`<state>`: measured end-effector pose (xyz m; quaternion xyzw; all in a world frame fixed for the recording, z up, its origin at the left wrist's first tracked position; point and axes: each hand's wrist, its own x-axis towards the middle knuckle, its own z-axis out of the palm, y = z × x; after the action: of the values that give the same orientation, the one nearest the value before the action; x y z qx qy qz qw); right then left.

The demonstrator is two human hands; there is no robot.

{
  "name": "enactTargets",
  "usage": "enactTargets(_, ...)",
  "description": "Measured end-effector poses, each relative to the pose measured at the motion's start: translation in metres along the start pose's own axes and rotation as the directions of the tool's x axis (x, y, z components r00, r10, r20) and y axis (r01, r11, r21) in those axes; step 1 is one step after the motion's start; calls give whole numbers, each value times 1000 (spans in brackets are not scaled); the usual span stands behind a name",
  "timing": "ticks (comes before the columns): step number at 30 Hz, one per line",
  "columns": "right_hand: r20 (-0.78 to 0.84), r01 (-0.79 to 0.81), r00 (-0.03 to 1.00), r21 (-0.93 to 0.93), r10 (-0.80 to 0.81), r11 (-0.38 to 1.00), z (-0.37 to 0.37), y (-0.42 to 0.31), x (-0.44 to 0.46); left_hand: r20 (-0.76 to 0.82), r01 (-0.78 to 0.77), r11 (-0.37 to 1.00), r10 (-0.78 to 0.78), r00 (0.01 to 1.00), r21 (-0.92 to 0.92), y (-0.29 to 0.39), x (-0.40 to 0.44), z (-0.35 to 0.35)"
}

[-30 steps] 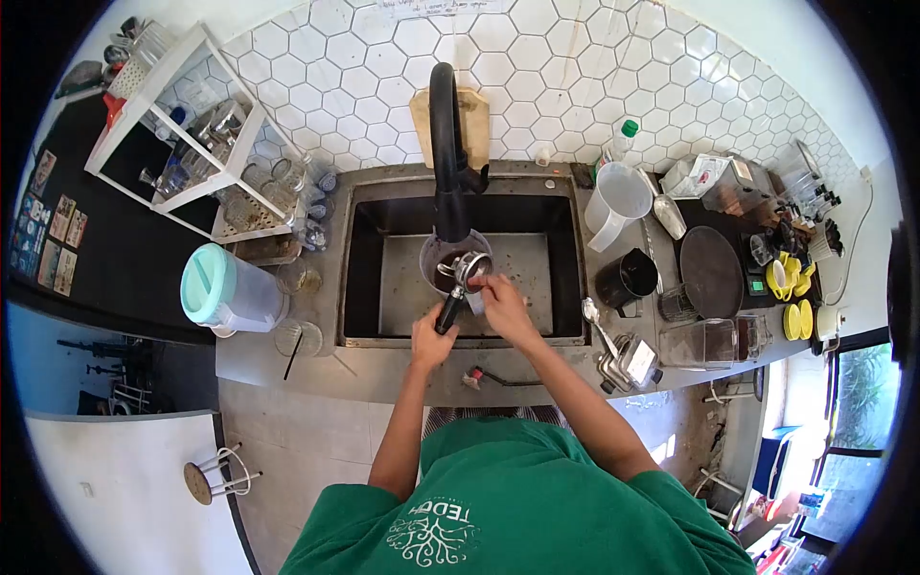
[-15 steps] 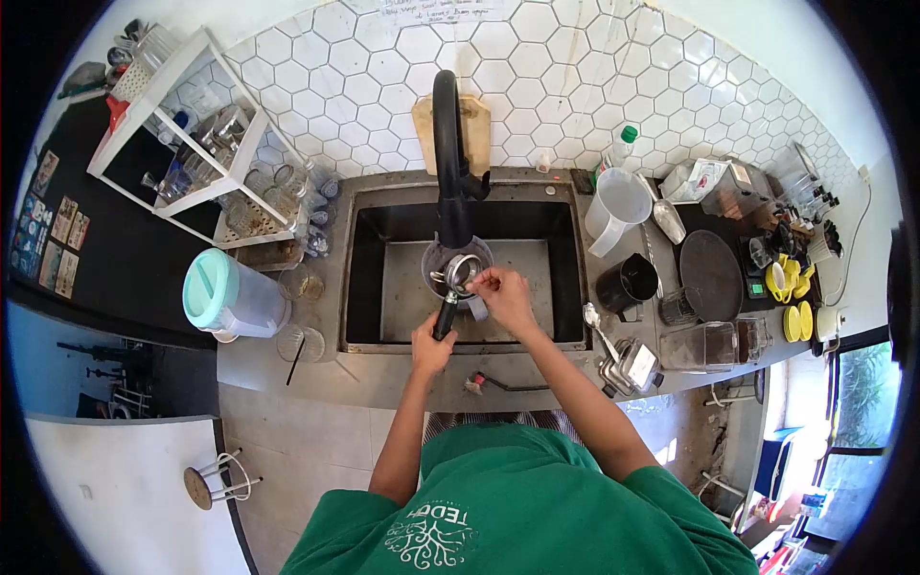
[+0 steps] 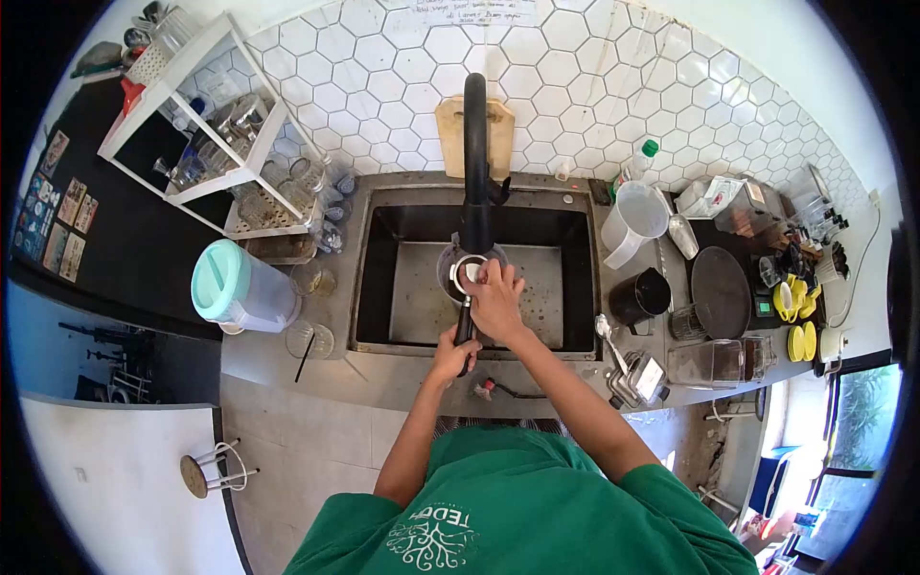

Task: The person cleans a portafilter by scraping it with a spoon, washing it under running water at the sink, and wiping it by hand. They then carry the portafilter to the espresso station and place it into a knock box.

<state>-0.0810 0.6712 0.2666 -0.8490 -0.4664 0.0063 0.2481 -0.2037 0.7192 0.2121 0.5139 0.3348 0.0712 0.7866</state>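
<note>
A portafilter with a round metal head (image 3: 454, 277) and a black handle (image 3: 465, 321) is held over the sink (image 3: 570, 350). My left hand (image 3: 450, 356) is wrapped around the lower handle. At the head, my right hand (image 3: 498, 302) has its thumb and fingers against the rim and inner face, covering part of it. A pale patch shows inside the head; I cannot make out what it is. Under the head and the black faucet (image 3: 476, 163) stands a clear pitcher (image 3: 446, 254), partly hidden.
A lidded jug (image 3: 240, 283) and glasses (image 3: 310, 338) stand left of the sink, below a rack (image 3: 268, 129). On the right are a clear measuring jug (image 3: 634, 216), a black pitcher (image 3: 640, 297), a round tray (image 3: 719, 287) and a metal item (image 3: 637, 383) near the edge.
The portafilter has turned, so its spouts no longer show and the ring of its head faces up. My right hand has moved over the head. The whole view has shifted slightly.
</note>
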Motion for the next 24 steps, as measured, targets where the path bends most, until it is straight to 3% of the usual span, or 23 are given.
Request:
enactTargets(2,-29,41,999,-22,-41,999,-5,5,1,-3,-7,1000,7,1000,21,3,-1,-4)
enactTargets(4,135,158,979,-42,-151,987,-24,10,0,28,-11,1000,10,1000,11,-3,2,-15)
enactTargets(6,125,205,974,-116,-190,972,-36,19,2,59,-13,1000,13,998,5,-7,1,-23)
enactTargets(8,52,272,962,-299,-269,915,-43,29,9,46,-23,998,21,999,51,-9,0,-23)
enactTargets(12,-66,212,966,-354,-251,911,-14,20,1,-14,-23,999,24,1000,47,-4,4,-17)
enactTargets(13,-22,171,983,-241,-182,955,-8,17,-2,-73,-9,979,24,997,204,-3,7,-20)
enactTargets(14,-26,170,983,-242,-181,955,-5,22,0,-133,16,934,33,991,356,-3,9,-23)
enactTargets(15,62,90,994,-49,-87,995,-9,25,4,-131,16,933,33,991,359,-7,12,-27)
enactTargets(16,167,-14,986,137,-9,990,-12,28,9,-184,-130,734,331,925,666,-13,16,-31)
enactTargets(17,220,-173,967,211,126,962,-18,33,16,-124,-179,418,601,789,891,-19,18,-35)
enactTargets(18,222,-174,967,211,126,962,-15,47,24,-124,-178,418,600,790,891,-12,15,-33)
enactTargets(20,150,-297,955,495,257,816,1,78,37,-207,52,285,548,811,957,20,8,-25)
enactTargets(21,151,-294,956,495,252,818,7,87,39,-211,91,230,576,790,969,28,7,-22)
enactTargets(22,206,-402,913,593,351,697,11,92,42,-215,94,231,578,787,968,30,10,-25)
enactTargets(23,275,-496,856,671,437,550,17,97,44,-134,47,148,653,746,988,30,13,-29)
enactTargets(24,277,-496,857,672,434,551,23,98,43,-47,6,59,715,697,998,31,15,-32)
